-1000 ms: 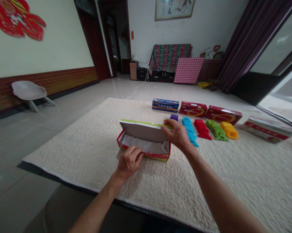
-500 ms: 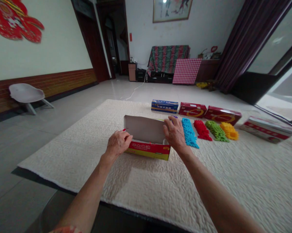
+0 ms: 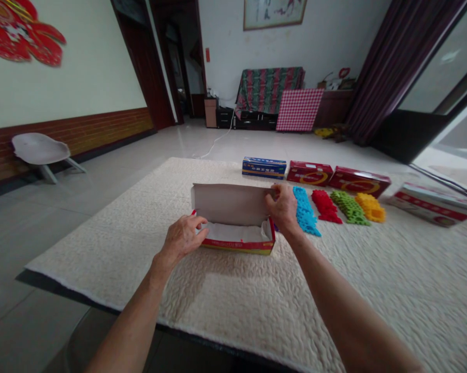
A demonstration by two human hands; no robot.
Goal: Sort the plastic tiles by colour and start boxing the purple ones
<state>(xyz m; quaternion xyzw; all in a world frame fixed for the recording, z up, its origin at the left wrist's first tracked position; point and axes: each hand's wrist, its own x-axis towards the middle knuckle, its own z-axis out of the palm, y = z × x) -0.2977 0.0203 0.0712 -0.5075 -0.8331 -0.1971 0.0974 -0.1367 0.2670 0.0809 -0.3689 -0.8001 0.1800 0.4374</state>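
Observation:
In front of me a red and yellow cardboard box [image 3: 239, 246] lies lengthwise on the quilted cover, its grey inner side facing me. The lid [image 3: 231, 203] stands raised along the far edge, and white lining shows inside. My left hand [image 3: 184, 234] is at the box's left end, thumb and fingers bent around its corner. My right hand [image 3: 283, 206] pinches the right end of the lid. Just beyond that hand lies a blue bumpy plastic piece [image 3: 305, 212]; a bit of purple shows beside my right wrist, mostly hidden.
Red [image 3: 326, 206], green [image 3: 350, 207] and yellow [image 3: 370, 207] plastic pieces lie to the right. Behind them stand a blue box [image 3: 263, 168] and two dark red boxes [image 3: 309, 173]. A white and red box [image 3: 435, 204] sits far right. The quilted cover [image 3: 113, 228] ends near me.
The box has tipped back away from me, so its front shows less and its inside more. My left hand has shifted slightly left and its fingers have loosened; my right hand stays at the lid.

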